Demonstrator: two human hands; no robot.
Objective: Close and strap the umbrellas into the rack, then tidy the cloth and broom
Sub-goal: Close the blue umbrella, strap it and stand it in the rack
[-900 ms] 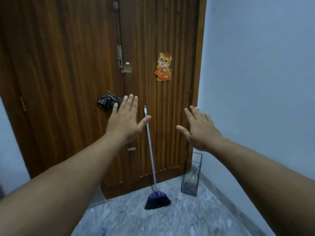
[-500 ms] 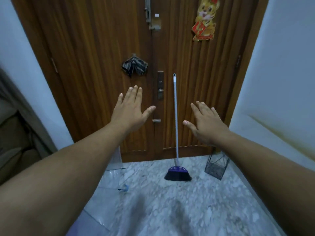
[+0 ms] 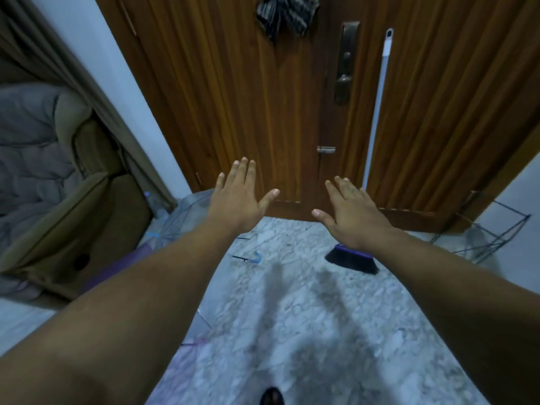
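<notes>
The wooden door (image 3: 233, 97) fills the view beyond both hands, and the speckled marble floor (image 3: 292, 317) spreads beneath them. Off to the left of the left grip sits a tan armchair (image 3: 87, 200) with a grey quilt (image 3: 26, 135) heaped on it. Below and left of the left grip lies a clear open umbrella (image 3: 181, 217) on the floor, its canopy partly hidden by the forearm. Right of the right grip, in the corner by the wall, stands the wire rack (image 3: 493, 238). The broom (image 3: 377, 112) leans upright against the door just beyond the right grip, its dark bristles on the floor under that wrist. The striped cloth (image 3: 283, 16) hangs on the door, well above the left grip. The left hand (image 3: 238, 200) is stretched forward, fingers straight and spread, holding nothing. The right hand (image 3: 350, 211) is likewise flat and splayed, empty. A small blue handle (image 3: 254, 257) lies on the floor between the forearms.
</notes>
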